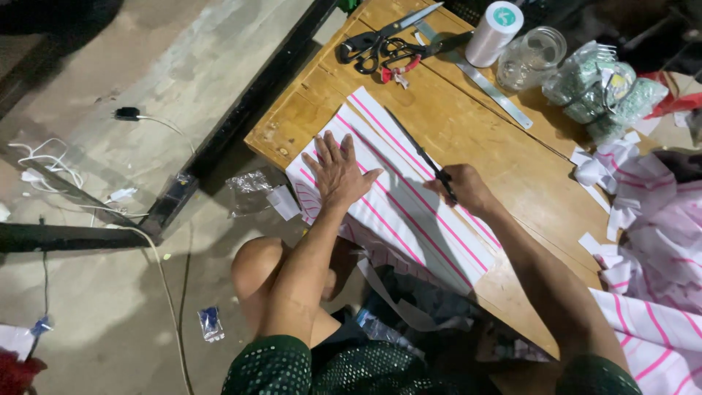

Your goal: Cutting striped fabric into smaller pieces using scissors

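A piece of white fabric with pink stripes (pixel 409 212) lies flat on the wooden table (pixel 482 132), hanging slightly over the near edge. My left hand (pixel 338 170) presses flat on the fabric with fingers spread. My right hand (pixel 462 186) grips a long dark blade-like tool (pixel 420 151) that lies along the fabric's upper edge. What kind of tool it is I cannot tell.
Two pairs of scissors (pixel 384 45) lie at the table's far corner beside a metal ruler (pixel 488 82), a white thread spool (pixel 493 24), a glass jar (pixel 531 56) and bagged green items (pixel 599 88). More striped cloth and scraps (pixel 651 241) pile at right. Cables (pixel 51 164) cross the floor.
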